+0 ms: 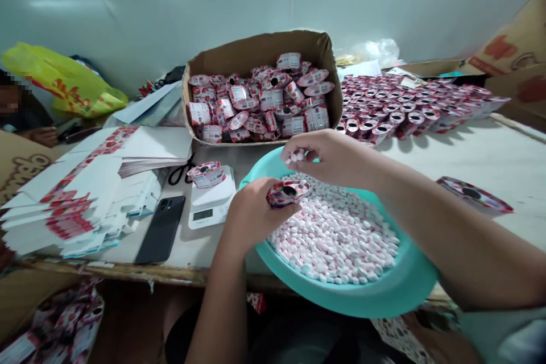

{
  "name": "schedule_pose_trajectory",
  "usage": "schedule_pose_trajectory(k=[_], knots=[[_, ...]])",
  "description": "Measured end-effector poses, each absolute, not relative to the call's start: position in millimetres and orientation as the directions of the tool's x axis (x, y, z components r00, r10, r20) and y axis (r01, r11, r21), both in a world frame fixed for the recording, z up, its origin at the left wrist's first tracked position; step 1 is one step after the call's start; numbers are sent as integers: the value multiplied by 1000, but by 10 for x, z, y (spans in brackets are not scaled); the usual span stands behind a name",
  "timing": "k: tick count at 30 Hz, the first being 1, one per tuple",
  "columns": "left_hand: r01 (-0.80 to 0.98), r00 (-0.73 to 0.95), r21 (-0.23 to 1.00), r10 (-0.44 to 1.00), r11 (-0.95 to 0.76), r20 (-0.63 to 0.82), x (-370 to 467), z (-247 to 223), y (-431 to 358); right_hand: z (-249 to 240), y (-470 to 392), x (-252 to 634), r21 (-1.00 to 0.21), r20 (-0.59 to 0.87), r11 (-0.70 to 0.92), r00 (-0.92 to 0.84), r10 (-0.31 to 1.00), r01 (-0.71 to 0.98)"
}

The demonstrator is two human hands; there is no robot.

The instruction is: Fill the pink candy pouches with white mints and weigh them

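My left hand (256, 205) is closed around a small printed carton (286, 192) with a dark round hole in its top. It holds the carton over the left side of a turquoise basin (341, 301). White and pinkish candies (336, 239) fill much of the basin. Above its far rim, my right hand (318, 153) has its fingers curled around a few candies (295, 156). Left of the basin stands a white digital scale (211, 210), with another printed carton (206, 174) resting on its plate.
Behind the basin, a cardboard box (196, 68) holds many cartons. Rows of cartons (396, 105) stand at right, one lone carton (473, 193) nearer. Flat cartons (77, 193), a phone (161, 230) and scissors (181, 172) lie left. A person's hand (45, 136) shows far left.
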State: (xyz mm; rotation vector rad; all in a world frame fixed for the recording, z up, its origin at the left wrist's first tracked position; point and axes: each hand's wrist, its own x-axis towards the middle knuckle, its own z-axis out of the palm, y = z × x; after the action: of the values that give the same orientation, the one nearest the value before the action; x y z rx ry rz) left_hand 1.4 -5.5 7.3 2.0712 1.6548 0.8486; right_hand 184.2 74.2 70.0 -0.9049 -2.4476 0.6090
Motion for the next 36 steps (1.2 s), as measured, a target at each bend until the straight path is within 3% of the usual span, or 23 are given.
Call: schedule_pose_trajectory(k=[15,36], knots=[[736,131,640,974,-220,185,16,119,-75,675,750,1827,-514,211,775,-822,530,368],[653,97,723,972,-225,214,-14,77,-62,657,740,1817,-571,214,753,-827,520,326]])
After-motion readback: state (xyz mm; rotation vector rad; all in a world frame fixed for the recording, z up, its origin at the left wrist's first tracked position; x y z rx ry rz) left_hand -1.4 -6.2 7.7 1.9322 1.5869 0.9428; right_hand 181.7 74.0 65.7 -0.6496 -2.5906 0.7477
